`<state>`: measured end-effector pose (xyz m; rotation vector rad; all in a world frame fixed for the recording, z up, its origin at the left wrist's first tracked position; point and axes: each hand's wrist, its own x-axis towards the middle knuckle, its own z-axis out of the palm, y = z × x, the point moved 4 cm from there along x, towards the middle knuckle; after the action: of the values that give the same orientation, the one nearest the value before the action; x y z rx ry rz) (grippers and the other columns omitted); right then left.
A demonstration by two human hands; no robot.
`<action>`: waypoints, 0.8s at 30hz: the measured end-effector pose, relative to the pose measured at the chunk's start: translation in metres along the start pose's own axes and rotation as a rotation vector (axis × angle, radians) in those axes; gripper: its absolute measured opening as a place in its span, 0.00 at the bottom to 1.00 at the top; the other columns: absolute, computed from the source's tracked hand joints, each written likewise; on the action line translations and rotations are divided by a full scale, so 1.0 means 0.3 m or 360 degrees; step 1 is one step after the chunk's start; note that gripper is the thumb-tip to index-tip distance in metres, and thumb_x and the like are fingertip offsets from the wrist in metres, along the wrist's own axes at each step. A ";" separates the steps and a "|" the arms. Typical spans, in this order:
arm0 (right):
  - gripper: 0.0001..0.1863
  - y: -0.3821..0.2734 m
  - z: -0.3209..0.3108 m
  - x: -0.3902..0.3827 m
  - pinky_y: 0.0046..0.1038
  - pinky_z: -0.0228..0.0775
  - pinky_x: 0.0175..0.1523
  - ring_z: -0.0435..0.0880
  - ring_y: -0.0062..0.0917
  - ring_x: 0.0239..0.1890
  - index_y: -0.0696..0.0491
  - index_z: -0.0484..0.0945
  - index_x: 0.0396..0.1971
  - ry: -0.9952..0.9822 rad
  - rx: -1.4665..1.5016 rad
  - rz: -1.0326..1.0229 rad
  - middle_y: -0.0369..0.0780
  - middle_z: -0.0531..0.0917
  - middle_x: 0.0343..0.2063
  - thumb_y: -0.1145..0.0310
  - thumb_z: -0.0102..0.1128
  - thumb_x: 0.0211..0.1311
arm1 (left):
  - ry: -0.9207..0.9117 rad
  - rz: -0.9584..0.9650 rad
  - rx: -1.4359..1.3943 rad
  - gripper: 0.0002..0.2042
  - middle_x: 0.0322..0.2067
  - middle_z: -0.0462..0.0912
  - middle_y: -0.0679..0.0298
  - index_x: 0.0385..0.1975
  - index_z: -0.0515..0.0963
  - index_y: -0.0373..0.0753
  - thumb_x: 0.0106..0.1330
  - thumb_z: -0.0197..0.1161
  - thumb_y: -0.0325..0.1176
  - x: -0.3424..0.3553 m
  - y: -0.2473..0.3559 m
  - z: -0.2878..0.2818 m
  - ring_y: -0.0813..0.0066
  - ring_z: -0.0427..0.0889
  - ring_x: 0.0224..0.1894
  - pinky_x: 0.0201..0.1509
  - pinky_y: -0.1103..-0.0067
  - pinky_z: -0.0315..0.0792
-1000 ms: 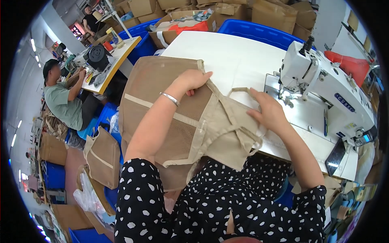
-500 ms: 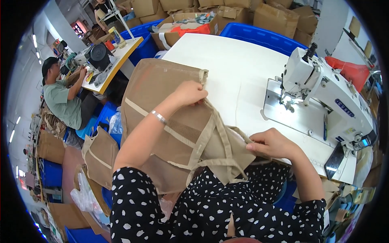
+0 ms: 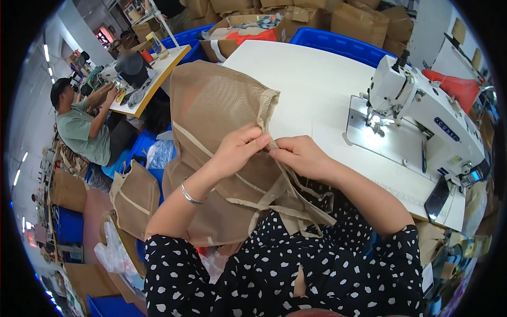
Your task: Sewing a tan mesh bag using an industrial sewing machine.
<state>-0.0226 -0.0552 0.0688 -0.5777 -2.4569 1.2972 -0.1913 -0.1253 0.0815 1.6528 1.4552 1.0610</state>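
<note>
A large brown mesh fabric piece (image 3: 216,90) with beige edging tape lies over the table's left edge and hangs down into my lap. My left hand (image 3: 238,151) pinches its taped edge near the middle of the view. Right beside it, fingertips almost touching, my right hand (image 3: 301,157) grips the same edge between thumb and fingers. Loose beige straps (image 3: 296,203) dangle below my hands onto my lap. Above them a taped corner (image 3: 268,100) of the mesh stands up. What lies between my fingertips is partly hidden.
A white sewing machine (image 3: 417,105) with its lamp lit stands right on the white table (image 3: 311,79). Thread snips (image 3: 424,157) and a dark phone (image 3: 437,198) lie nearby. Blue tubs (image 3: 338,43) and cartons line the back. A co-worker (image 3: 83,124) sits at another machine, left.
My right hand has moved left and up to meet my left hand at the mesh edge. My left hand has come slightly lower. The mesh's upper part has been lifted and bunched.
</note>
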 end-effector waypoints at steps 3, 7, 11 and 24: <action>0.19 0.002 0.009 -0.026 0.25 0.67 0.25 0.73 0.20 0.17 0.58 0.78 0.29 -0.0137 0.0575 0.0364 0.35 0.77 0.15 0.57 0.55 0.74 | 0.0068 0.0047 -0.0181 0.17 0.32 0.71 0.66 0.32 0.79 0.33 0.77 0.58 0.42 -0.015 0.000 0.018 0.78 0.71 0.34 0.40 0.78 0.68; 0.16 0.012 0.009 -0.056 0.19 0.60 0.22 0.69 0.14 0.15 0.56 0.79 0.32 -0.0204 0.0858 0.0468 0.31 0.74 0.17 0.61 0.53 0.77 | 0.0048 -0.0058 -0.0272 0.17 0.32 0.72 0.68 0.32 0.79 0.33 0.78 0.57 0.42 -0.031 -0.026 0.043 0.80 0.71 0.35 0.40 0.80 0.67; 0.15 -0.003 0.000 -0.091 0.16 0.64 0.23 0.74 0.13 0.17 0.57 0.81 0.37 -0.0201 0.1114 0.0427 0.31 0.78 0.22 0.61 0.53 0.78 | 0.0150 -0.0134 -0.0573 0.16 0.37 0.73 0.69 0.33 0.80 0.33 0.78 0.57 0.40 -0.072 0.007 0.047 0.81 0.74 0.37 0.41 0.82 0.71; 0.18 -0.172 -0.012 -0.132 0.18 0.73 0.22 0.83 0.16 0.17 0.59 0.80 0.29 -0.0173 0.0571 0.0382 0.33 0.80 0.17 0.61 0.56 0.76 | 0.0598 -0.0050 -0.0240 0.10 0.37 0.79 0.65 0.43 0.81 0.32 0.77 0.54 0.31 -0.260 0.115 -0.057 0.85 0.78 0.27 0.25 0.87 0.74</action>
<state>0.0029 -0.0982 0.1106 -0.7368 -2.2048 1.8559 -0.1949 -0.2076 0.1090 1.3701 1.5813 1.4840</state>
